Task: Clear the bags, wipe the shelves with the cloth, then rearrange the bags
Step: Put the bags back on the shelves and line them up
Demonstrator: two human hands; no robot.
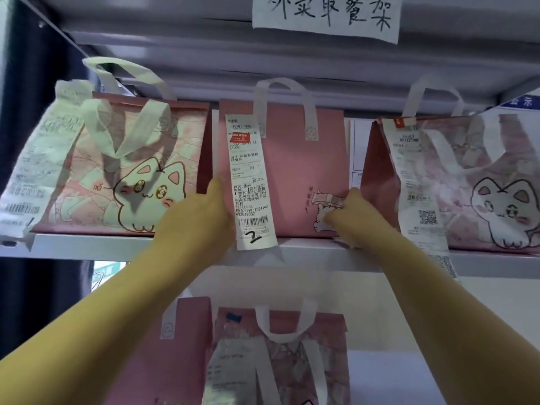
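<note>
Grasps the middle bag (295, 171) with left hand (209, 210) and right hand (350, 213); judging by stocked shelves (87, 244), either barely started or nearly finished.

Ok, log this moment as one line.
left hand holds middle pink bag left side | right hand holds right side | bag stands on shelf
</note>
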